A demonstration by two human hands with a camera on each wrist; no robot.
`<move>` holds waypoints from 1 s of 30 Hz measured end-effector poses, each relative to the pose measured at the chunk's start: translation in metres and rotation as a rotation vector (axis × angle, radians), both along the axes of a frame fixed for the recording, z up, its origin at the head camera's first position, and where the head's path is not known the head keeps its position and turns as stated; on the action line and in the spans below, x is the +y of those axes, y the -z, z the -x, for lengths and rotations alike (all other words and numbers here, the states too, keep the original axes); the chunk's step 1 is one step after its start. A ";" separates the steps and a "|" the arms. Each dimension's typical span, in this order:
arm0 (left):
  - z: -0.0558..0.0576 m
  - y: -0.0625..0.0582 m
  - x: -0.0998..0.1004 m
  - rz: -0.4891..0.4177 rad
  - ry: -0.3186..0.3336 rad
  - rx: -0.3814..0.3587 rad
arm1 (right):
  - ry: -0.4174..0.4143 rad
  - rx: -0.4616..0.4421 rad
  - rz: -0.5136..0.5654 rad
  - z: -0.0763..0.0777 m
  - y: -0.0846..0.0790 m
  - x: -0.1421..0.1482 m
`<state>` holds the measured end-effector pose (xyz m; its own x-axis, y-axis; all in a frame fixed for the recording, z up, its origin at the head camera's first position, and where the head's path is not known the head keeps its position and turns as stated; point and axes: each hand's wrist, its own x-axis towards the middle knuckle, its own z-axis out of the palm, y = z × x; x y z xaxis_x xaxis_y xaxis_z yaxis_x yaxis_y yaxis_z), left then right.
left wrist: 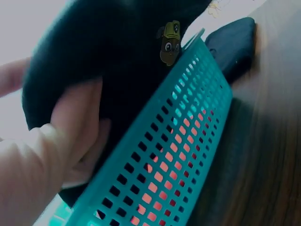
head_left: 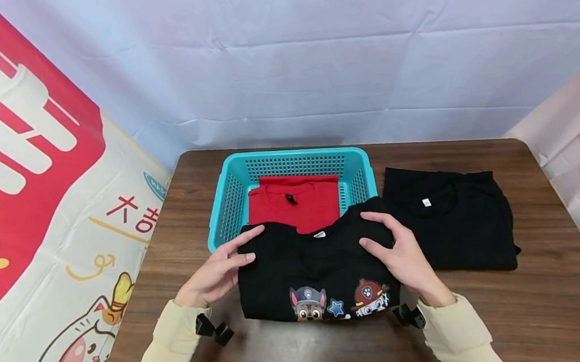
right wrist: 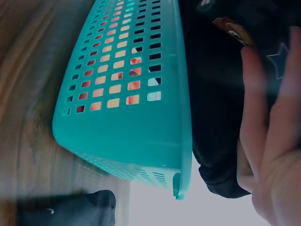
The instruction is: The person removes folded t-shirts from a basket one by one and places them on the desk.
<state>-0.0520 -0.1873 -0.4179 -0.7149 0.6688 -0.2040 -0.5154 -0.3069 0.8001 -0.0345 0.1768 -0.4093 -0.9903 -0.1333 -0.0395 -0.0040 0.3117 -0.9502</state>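
A folded black T-shirt with cartoon dog heads and a blue star printed on it is held over the front edge of the turquoise basket. My left hand grips its left side, thumb and index finger on top and other fingers underneath. On the opposite side, my right hand holds it in a similar way. Inside the basket lies a folded red T-shirt, its lower part hidden by the black one. In both wrist views the black shirt hangs past the basket rim.
To the basket's right, another folded black T-shirt lies on the brown wooden table. A pale curtain hangs behind the table, and a printed red and white cloth stands at the left.
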 end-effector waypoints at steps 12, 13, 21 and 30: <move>-0.006 0.000 -0.005 0.216 0.028 0.100 | 0.013 -0.113 0.050 -0.020 0.002 0.007; -0.007 0.001 -0.005 0.223 0.037 0.127 | 0.006 -0.119 0.061 -0.021 0.002 0.008; -0.012 0.006 -0.006 0.126 0.098 0.175 | -0.055 -0.062 0.002 -0.025 0.008 0.012; -0.016 0.005 -0.004 0.141 0.094 0.235 | -0.109 -0.043 -0.049 -0.027 0.005 0.017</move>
<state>-0.0363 -0.1914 -0.4230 -0.6896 0.7113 -0.1359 -0.3321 -0.1439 0.9322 -0.0078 0.1939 -0.4144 -0.9672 -0.2373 -0.0905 -0.0004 0.3576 -0.9339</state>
